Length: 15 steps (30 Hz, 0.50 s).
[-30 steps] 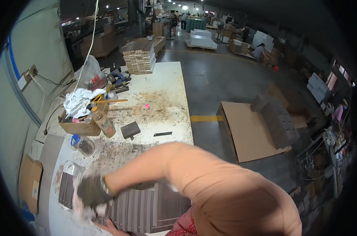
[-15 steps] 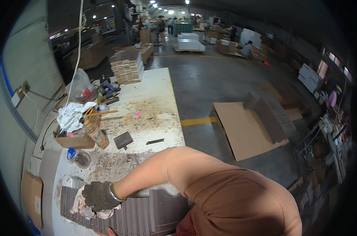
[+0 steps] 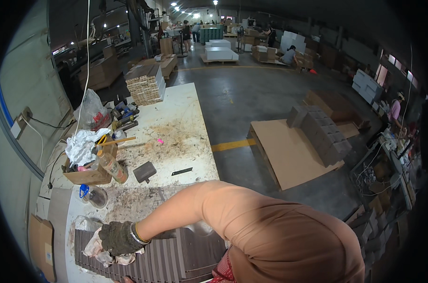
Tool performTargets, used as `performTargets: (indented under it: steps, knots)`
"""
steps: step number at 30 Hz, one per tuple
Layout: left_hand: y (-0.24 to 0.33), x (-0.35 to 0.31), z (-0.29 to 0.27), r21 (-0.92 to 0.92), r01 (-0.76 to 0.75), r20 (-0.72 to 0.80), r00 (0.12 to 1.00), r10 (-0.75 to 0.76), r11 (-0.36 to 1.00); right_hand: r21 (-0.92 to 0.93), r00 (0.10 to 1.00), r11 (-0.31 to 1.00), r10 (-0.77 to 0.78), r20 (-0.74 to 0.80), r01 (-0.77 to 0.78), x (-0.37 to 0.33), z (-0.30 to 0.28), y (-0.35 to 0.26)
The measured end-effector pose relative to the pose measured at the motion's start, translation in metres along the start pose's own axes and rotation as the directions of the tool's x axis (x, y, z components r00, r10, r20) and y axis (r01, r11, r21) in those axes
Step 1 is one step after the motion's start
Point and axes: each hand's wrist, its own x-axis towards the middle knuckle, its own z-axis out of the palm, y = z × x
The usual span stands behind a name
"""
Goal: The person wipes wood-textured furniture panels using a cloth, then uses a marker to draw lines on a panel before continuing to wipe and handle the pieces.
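My right hand (image 3: 118, 238), in a dark knitted glove with a bracelet at the wrist, is closed over a crumpled pale rag (image 3: 97, 247). It presses the rag onto a row of narrow dark grey-brown strips (image 3: 152, 259), lying side by side on the near end of the table. Wider dark boards (image 3: 199, 250) lie to the right of the strips, partly behind my arm. Only a bit of my bare left hand (image 3: 128, 280) shows at the lower edge, beside the strips; its fingers are mostly hidden.
On the white table (image 3: 185, 127) are a cardboard box (image 3: 89, 174) of rags and tools, a plastic bottle (image 3: 112, 167), a jar (image 3: 98, 198), a scraper-like dark plate (image 3: 144, 172), a black blade (image 3: 182, 171) and stacked boards (image 3: 145, 85). A cardboard-covered pallet (image 3: 289, 155) stands right.
The view has shifted slightly, and less of my left hand shows at the lower edge. My right hand stays on the rag over the strips, at nearly the same spot.
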Motion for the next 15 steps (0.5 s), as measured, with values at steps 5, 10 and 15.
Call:
performTargets:
  steps: [5,10,15]
  knots:
    - [0.002,0.006,0.006,0.086,-0.033,-0.016,0.999,0.034,0.996,0.311,0.998,0.950,0.034,-0.059,-0.015,0.001,0.013,0.016]
    - [-0.008,0.015,-0.012,0.243,-0.072,-0.036,0.996,0.083,0.967,0.209,0.958,0.962,0.122,0.260,-0.179,-0.007,0.050,0.035]
    - [-0.039,0.033,-0.019,-0.035,-0.045,-0.059,0.997,0.043,0.998,-0.211,0.547,0.976,0.204,0.812,-0.052,-0.060,0.086,0.122]
